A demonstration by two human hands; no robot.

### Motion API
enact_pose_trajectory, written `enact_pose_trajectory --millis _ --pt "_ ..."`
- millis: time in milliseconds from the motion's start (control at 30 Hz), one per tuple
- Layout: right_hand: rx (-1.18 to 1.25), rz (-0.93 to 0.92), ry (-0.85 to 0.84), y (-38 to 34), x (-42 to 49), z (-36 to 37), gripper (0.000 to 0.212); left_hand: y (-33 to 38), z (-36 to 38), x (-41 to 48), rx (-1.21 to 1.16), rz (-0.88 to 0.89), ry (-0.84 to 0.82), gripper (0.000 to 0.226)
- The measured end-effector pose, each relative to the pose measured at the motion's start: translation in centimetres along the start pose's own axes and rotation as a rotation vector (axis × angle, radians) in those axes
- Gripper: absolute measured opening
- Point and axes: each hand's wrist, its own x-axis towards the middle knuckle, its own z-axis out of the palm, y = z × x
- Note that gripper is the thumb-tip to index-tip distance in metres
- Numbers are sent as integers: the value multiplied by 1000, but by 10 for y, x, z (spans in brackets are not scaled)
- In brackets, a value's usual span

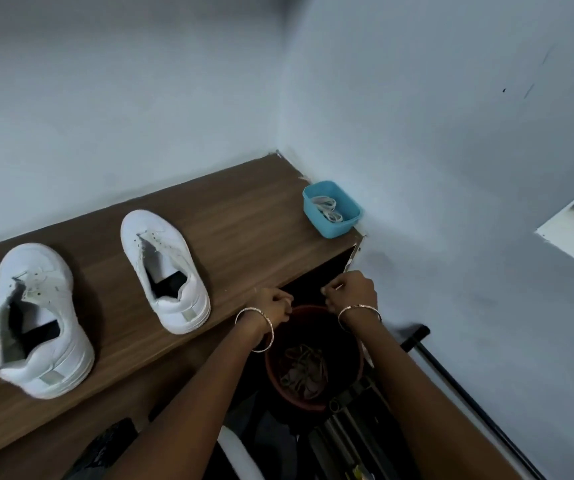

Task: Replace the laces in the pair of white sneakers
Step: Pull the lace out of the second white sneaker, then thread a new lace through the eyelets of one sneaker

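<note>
Two white sneakers stand without laces on the wooden table (pixel 244 216), heels toward me: the left sneaker (pixel 41 320) and the right sneaker (pixel 164 268). A blue box (pixel 341 225) in the table's far right corner holds white laces (pixel 329 207). Below the table's right end stands a red-brown bucket (pixel 355 370) with a heap of used laces (pixel 304 370) at its bottom. My left hand (pixel 275 304) and my right hand (pixel 351 291) hover over the bucket's far rim with fingers curled into loose fists. No lace shows in either hand.
Pale walls meet in a corner behind the table. A black rod (pixel 458 386) leans along the right wall near the bucket. Dark clutter and metal tubes (pixel 344 431) lie on the floor beside the bucket. Both wrists wear thin bangles.
</note>
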Motion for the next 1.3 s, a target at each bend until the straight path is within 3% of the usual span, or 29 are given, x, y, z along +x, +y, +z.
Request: enact_pose_trajectory --millis 67,167,500,633,967,1300 --pt "103 -36 131 -12 0 -17 26 16 -1 0 -45 77 2 17" --pt "187 -132 301 -31 2 -44 33 46 -4 0 -71 203 26 18" --pt "257 -245 509 -58 48 -85 20 112 -13 9 -38 431 268 26" --pt "190 -277 454 -65 78 -83 7 113 -16 16 31 467 365 24" --pt "-234 -343 128 -90 139 -48 19 106 -36 49 79 496 412 24" --pt "-468 -220 64 -93 169 -25 32 95 -59 73 83 525 388 28"
